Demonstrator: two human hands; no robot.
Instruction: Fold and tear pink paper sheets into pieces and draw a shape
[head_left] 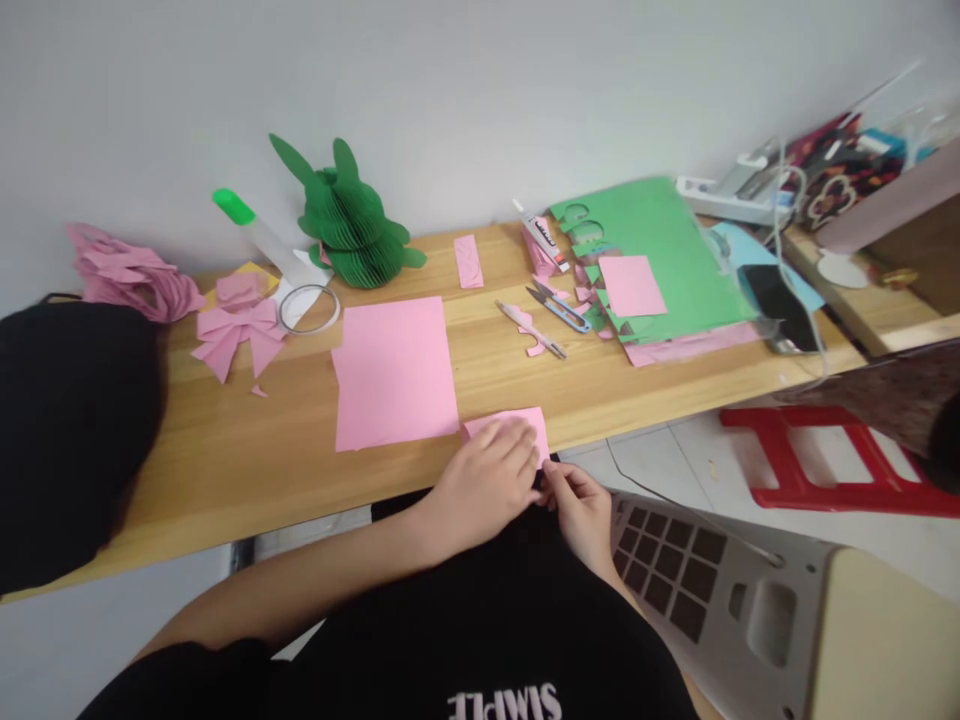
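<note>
A small piece of pink paper (534, 422) lies at the front edge of the table, partly hidden under my fingers. Laid flat over it, my left hand (491, 480) presses it down with outstretched fingers. At the paper's lower right corner, my right hand (577, 500) pinches it between thumb and fingertips, just past the table edge. Left of my hands are larger pink sheets (394, 370). Beyond them on the right are a pen (531, 330) and blue-handled thread snips (561, 307), with pink and green scraps around them.
A green honeycomb paper rabbit (352, 220) stands by the wall. At the left are a pink paper bow (241, 335), a tape roll (310, 309), a green-capped glue stick (251, 225) and a black object (71, 440). Green sheets (660, 260) and a phone (780, 305) lie right.
</note>
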